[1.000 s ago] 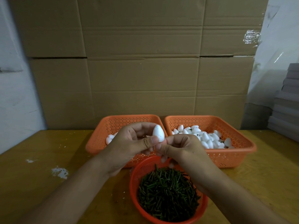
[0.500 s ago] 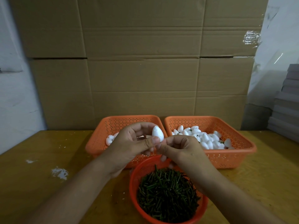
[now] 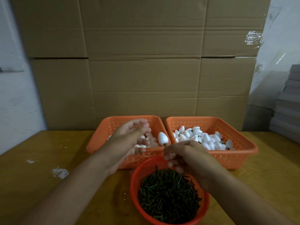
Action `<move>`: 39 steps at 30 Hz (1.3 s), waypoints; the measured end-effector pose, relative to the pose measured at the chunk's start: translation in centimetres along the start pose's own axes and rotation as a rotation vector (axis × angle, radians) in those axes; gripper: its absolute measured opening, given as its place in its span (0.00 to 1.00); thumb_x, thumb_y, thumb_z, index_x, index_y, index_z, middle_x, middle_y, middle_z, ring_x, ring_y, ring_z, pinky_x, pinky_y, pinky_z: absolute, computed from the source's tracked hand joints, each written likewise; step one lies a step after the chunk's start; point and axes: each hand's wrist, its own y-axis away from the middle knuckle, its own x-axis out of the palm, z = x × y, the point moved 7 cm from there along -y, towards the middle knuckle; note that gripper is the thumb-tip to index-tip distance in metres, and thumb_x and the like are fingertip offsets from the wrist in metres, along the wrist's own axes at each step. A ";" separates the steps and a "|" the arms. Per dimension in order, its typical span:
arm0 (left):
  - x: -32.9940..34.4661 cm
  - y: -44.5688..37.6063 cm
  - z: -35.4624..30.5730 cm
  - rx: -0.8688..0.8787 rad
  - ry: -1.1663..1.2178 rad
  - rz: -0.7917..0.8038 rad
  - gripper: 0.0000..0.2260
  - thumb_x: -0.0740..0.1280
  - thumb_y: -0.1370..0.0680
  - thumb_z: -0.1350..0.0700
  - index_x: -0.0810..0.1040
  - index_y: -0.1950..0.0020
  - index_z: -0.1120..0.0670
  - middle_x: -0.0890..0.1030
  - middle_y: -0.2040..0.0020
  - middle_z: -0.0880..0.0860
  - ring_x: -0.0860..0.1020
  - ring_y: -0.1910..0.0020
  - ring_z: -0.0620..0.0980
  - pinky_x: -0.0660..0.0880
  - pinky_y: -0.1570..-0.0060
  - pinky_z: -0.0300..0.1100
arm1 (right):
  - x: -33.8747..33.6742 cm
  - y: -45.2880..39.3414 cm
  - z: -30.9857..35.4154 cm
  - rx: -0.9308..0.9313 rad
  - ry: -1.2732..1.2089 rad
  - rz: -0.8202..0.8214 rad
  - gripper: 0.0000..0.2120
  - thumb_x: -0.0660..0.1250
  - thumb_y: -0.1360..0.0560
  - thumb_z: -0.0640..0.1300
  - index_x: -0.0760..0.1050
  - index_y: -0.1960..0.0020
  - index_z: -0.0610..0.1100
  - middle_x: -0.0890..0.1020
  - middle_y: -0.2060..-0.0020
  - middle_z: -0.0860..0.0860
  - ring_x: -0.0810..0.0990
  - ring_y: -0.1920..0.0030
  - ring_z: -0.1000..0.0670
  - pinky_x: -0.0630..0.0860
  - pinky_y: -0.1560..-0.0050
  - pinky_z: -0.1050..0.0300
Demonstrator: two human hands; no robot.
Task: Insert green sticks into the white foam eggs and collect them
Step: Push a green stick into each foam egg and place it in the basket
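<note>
My right hand (image 3: 183, 153) pinches a short green stick with a white foam egg (image 3: 162, 138) standing on its top, above the round basket's far rim. My left hand (image 3: 129, 138) hovers open and blurred over the left orange basket (image 3: 100, 137), which holds plain white eggs. The right orange basket (image 3: 240, 142) holds several eggs with green sticks in them. A round red basket (image 3: 136, 181) full of green sticks (image 3: 168, 192) sits nearest me.
All three baskets stand on a yellow wooden table (image 3: 48, 184) with white crumbs at the left. A wall of cardboard boxes (image 3: 146, 70) rises right behind the baskets. Grey stacked sheets (image 3: 289, 101) lie at the far right.
My left hand has let go of the egg and moved left over the left basket. The egg now stands on its stick, held by my right hand alone.
</note>
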 end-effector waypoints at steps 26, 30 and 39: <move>-5.9 -2.3 -1.9 0.120 -0.449 -0.269 0.07 0.69 0.20 0.58 0.80 0.45 0.47 0.84 0.51 0.50 0.82 0.64 0.40 0.78 0.67 0.33 | 1.1 0.6 0.4 -0.267 0.843 0.375 0.09 0.70 0.22 0.50 0.81 0.42 0.53 0.85 0.50 0.56 0.82 0.53 0.60 0.78 0.51 0.65; -5.6 -4.2 -0.8 0.015 -0.746 -0.136 0.08 0.68 0.21 0.57 0.80 0.45 0.44 0.82 0.50 0.45 0.84 0.54 0.49 0.79 0.61 0.40 | 2.8 1.3 -1.7 -0.297 1.217 0.516 0.22 0.69 0.25 0.58 0.74 0.32 0.59 0.77 0.36 0.60 0.74 0.37 0.59 0.69 0.47 0.67; -3.7 -9.3 3.3 -0.209 -1.344 0.185 0.15 0.65 0.19 0.62 0.78 0.33 0.51 0.76 0.30 0.51 0.76 0.36 0.51 0.75 0.40 0.44 | 3.4 1.4 -3.2 -0.291 1.357 0.607 0.24 0.68 0.25 0.58 0.70 0.30 0.60 0.67 0.29 0.57 0.64 0.29 0.52 0.68 0.35 0.51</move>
